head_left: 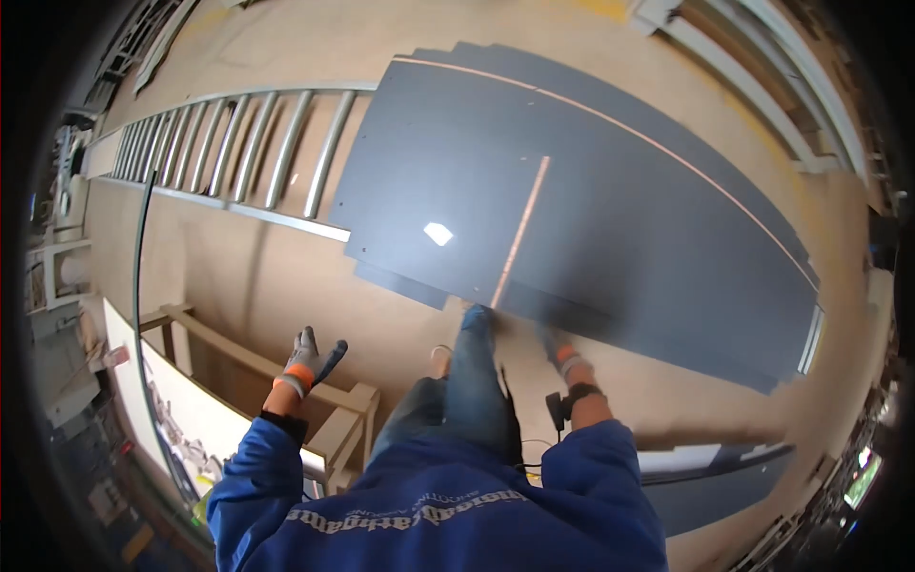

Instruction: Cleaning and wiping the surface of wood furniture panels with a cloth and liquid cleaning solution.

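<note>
A large dark grey panel (pixel 610 210) with stepped edges lies before me, on top of a ladder-like metal frame (pixel 250 153) whose bars show to the left. One narrow orange-brown strip (pixel 521 232) runs across the middle of the panel, and a longer one (pixel 648 126) follows its far side. My left hand (pixel 310 357), in a grey work glove with an orange cuff, is held off to the left, thumb and fingers apart, nothing in it. By the panel's near edge is my right hand (pixel 558 345), gloved too; motion smears its fingers, so its grip is unclear.
A wooden frame (pixel 257 357) stands close on my left, next to a white board (pixel 195 405) and a dark upright pole (pixel 141 248). More dark panel pieces (pixel 720 491) lie at my right. Pale beams (pixel 753 95) are at the far right.
</note>
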Motion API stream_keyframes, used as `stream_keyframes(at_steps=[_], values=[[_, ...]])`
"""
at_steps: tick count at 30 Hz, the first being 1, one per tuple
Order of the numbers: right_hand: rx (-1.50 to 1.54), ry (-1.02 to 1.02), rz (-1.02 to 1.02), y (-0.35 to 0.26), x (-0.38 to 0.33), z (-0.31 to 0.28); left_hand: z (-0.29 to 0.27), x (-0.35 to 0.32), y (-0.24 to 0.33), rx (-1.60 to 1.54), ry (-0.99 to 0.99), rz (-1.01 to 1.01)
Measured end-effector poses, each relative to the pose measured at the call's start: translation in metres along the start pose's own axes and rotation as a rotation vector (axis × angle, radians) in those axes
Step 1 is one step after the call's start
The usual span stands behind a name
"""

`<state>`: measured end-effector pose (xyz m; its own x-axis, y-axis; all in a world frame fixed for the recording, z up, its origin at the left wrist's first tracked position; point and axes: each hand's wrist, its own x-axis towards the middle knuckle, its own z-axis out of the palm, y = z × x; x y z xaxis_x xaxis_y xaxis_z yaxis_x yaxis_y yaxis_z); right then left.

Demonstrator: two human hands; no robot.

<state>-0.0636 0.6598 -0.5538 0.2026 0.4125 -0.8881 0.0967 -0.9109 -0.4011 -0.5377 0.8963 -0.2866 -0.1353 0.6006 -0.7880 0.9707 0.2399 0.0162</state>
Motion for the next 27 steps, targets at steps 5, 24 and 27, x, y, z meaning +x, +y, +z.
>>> stream_keyframes(at_steps=[5, 24, 27], values=[[-0.067, -0.074, 0.047, -0.141, 0.053, 0.041, -0.01, 0.112, 0.028, 0.093, 0.066, -0.099], [0.052, -0.142, 0.308, -0.185, 0.07, 0.044, 0.069, 0.396, -0.051, -0.443, 0.046, -0.193], [-0.102, -0.194, 0.332, -0.191, 0.048, 0.006, 0.019, 0.323, 0.013, -0.429, -0.012, -0.082]])
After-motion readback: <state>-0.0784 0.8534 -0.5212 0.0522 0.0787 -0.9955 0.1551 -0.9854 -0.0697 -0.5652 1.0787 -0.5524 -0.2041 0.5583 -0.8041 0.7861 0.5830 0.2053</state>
